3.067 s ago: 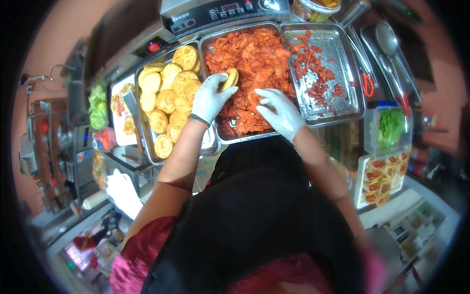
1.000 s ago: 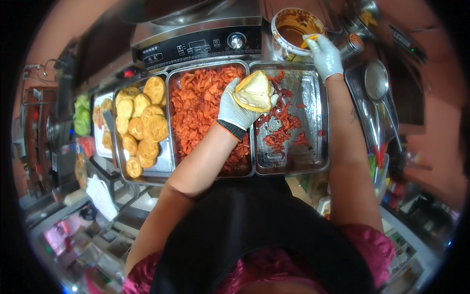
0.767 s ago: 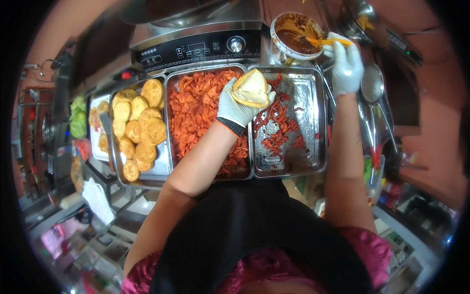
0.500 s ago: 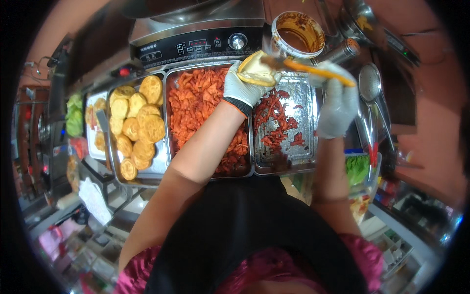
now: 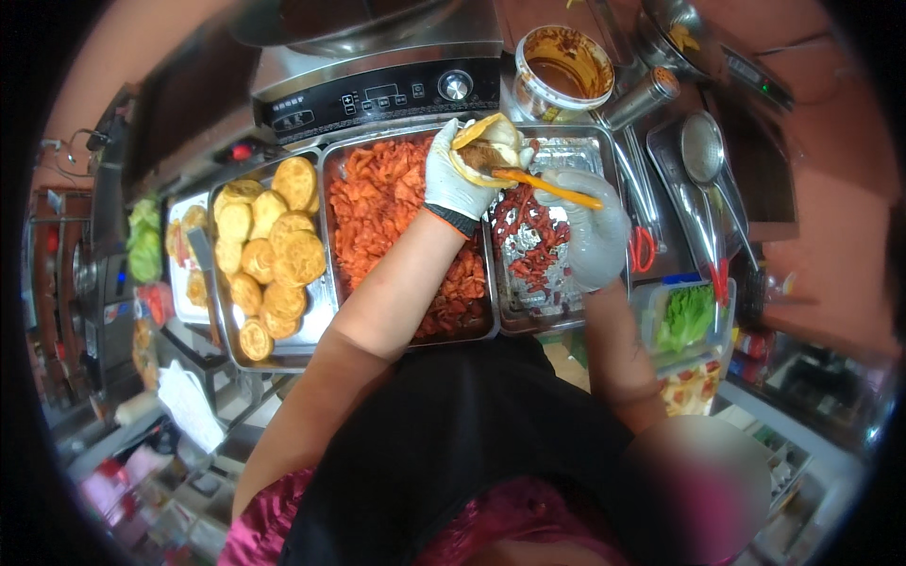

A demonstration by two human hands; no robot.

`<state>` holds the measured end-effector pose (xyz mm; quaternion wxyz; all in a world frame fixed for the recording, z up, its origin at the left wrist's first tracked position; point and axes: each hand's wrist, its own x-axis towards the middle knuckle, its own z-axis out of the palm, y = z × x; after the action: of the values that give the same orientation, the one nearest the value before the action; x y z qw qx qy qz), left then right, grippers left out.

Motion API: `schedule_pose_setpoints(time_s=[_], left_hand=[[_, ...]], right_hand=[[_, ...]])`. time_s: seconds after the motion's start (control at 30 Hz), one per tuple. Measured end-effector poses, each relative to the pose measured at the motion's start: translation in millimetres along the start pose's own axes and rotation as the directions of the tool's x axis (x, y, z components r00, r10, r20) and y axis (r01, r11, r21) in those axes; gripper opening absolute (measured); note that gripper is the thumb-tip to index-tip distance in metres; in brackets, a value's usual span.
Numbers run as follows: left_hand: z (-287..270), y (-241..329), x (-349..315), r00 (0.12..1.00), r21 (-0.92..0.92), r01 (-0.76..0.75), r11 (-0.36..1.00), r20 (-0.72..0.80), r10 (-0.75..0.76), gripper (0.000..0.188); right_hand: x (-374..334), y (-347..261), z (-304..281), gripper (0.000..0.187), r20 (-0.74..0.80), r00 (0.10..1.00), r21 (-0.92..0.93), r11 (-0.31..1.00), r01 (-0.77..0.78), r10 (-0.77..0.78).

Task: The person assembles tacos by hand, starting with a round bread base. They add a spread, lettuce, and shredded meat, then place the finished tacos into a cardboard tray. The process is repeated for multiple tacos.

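My left hand (image 5: 447, 179), in a white glove with a dark cuff, is closed round a split round flatbread (image 5: 488, 124) that gapes open. Its pale inside faces up and carries brown sauce. In my gloved right hand (image 5: 598, 231) is an orange-handled sauce spreader (image 5: 552, 189). The spreader's brown head lies inside the bread; whether it has bristles or a blade I cannot tell. Both hands are above the trays, the left over the tray of red sliced meat (image 5: 377, 198), the right over a metal tray (image 5: 596, 151) with scattered dark red meat pieces.
Golden round breads (image 5: 297, 257) fill the left tray, a knife (image 5: 201, 250) beside it. A sauce bucket (image 5: 564, 75) stands behind the right tray, near a cooker panel (image 5: 396, 94). To the right are red-handled scissors (image 5: 642, 249), a strainer ladle (image 5: 702, 151) and a lettuce box (image 5: 684, 316).
My right hand has moved left and nearer me with the spreader, whose head is now inside the bread. Brown sauce now shows there. My left hand has shifted slightly left.
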<state>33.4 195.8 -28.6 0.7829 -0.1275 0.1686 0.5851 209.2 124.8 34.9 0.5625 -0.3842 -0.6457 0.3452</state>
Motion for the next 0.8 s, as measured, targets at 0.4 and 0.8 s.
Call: schedule_pose_setpoints(time_s=[0.4, 0.8], left_hand=[[-16, -7, -18, 0.998, -0.041, 0.018, 0.999, -0.057, -0.021, 0.046], [-15, -5, -41, 0.993, -0.001, 0.082, 0.997, -0.088, -0.082, 0.042]], right_hand=[[16, -13, 4, 0.025, -0.224, 0.959, -0.147, 0.979, 0.142, -0.173], [119, 188, -77, 0.024, -0.124, 0.981, -0.729, 0.684, 0.012, -0.149]])
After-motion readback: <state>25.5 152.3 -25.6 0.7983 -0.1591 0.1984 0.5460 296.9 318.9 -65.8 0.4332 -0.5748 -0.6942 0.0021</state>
